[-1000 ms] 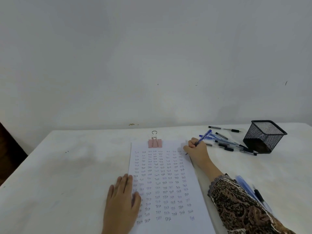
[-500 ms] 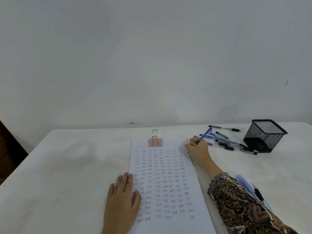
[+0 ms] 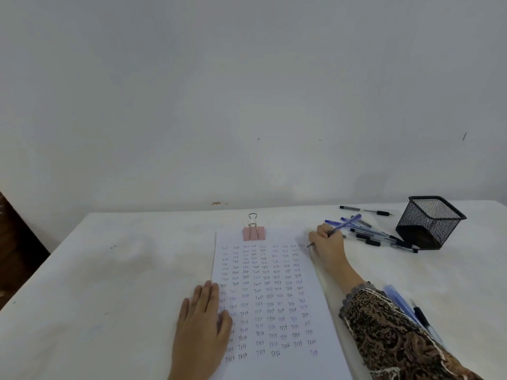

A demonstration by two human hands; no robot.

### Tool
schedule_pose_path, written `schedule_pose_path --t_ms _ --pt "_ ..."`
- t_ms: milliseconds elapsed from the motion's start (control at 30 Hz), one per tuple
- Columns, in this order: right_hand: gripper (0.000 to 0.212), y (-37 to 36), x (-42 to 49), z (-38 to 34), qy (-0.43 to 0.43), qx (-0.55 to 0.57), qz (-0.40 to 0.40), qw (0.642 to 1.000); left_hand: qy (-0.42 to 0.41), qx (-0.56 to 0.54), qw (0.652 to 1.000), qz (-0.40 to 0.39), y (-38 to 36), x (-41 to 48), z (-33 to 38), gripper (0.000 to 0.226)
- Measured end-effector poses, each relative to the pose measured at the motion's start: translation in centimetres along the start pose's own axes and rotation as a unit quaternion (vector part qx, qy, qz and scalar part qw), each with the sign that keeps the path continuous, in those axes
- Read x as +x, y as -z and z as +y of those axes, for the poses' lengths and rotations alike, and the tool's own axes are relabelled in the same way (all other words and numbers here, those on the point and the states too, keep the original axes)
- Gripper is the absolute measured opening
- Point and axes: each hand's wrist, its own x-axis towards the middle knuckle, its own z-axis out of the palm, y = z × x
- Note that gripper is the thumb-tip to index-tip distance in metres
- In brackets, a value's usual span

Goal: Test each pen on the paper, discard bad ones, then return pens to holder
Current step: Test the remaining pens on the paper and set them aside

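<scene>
While the left grip (image 3: 203, 322) lies flat, fingers straight, on the paper's (image 3: 285, 237) left edge, the right grip (image 3: 326, 242) pinches one blue pen (image 3: 346, 224), tip at the sheet's top-right corner. One mesh holder (image 3: 430, 223) sits far right on the counter (image 3: 109, 283). Pen pile (image 3: 375, 238) lies between holder and right grip, count unclear. One lone black pen (image 3: 365, 210) lies behind it. Two pens (image 3: 403, 305) lie by the sleeve (image 3: 384, 333). One pink binder clip (image 3: 254, 233).

shows a thin white paper sheet (image 3: 285, 238), matt and smooth, and a pink binder clip (image 3: 254, 233) with shiny bare-metal wire handles. shows a dull black, square wire-mesh metal pen holder (image 3: 430, 223). adds a translucent blue plastic pen (image 3: 347, 224), a brown patterned cloth sleeve (image 3: 389, 333) with lace-edged cuff, a matt white mottled table top (image 3: 123, 270).
</scene>
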Motion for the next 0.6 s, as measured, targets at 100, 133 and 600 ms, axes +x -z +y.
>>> schedule_pose_path --t_ms 100,133,600 --pt "0.044 0.5 0.3 -1.0 -0.089 0.178 0.037 0.979 0.002 -0.027 1.000 0.013 -0.1 0.1 0.0 0.097" --pt "0.046 0.6 0.3 -1.3 -0.115 0.213 0.045 0.969 0.004 -0.024 1.000 0.013 -0.2 0.1 0.0 0.098" --pt "0.028 -4.1 -8.3 -3.4 -0.165 0.456 0.037 0.874 0.003 -0.013 1.000 0.018 -0.3 0.0 -0.2 0.100"
